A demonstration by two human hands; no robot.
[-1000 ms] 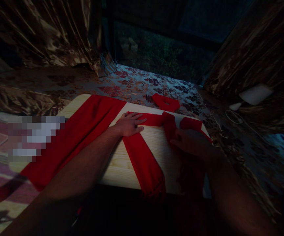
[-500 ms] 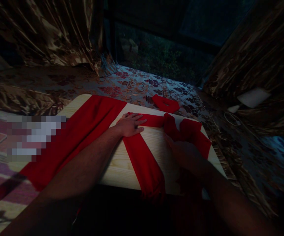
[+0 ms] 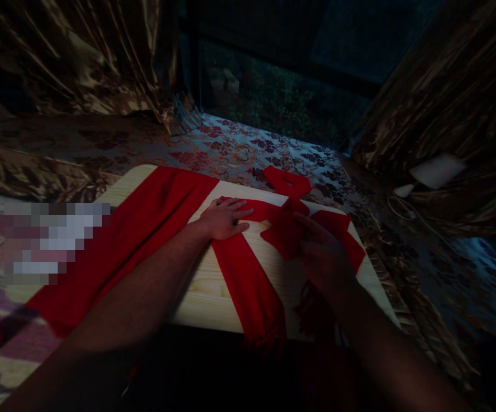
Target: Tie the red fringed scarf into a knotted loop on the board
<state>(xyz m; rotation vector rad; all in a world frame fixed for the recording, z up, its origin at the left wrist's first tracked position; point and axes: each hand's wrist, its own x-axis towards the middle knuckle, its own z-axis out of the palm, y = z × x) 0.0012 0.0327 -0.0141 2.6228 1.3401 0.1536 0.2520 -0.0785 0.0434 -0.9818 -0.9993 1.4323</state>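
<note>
In the head view, deep shadow swallows the near edge of the wooden tabletop point(image 3: 196, 294), and a pixelated patch point(image 3: 54, 240) masks whatever lies off its left side. The right forearm covers part of the tabletop's right side, where dark red cloth and fringe run together and are hard to sort out. How the folds of the red scarf point(image 3: 248, 274) join beneath the left hand point(image 3: 224, 218) is hidden.

The scarf lies on the tabletop in narrow folded lengths. One length slants from the left hand down to the tabletop's near edge, its fringe point(image 3: 265, 340) pointing toward the wearer. Another runs with its long axis roughly along the tabletop's far edge, from the left hand to the right hand point(image 3: 322, 252). More red cloth spreads at the tabletop's far right corner.

The left hand rests flat, fingers apart, with the scarf under its palm and fingers. The right hand's fingers are clamped on a fold of the scarf, which juts leftward past the fingertips above the tabletop; its thumb cannot be made out. A wide red cloth point(image 3: 153, 200) crosses the tabletop's left part diagonally, and a ring-shaped red piece point(image 3: 276, 176) lies just beyond its far edge on floral fabric point(image 3: 226, 137).
</note>
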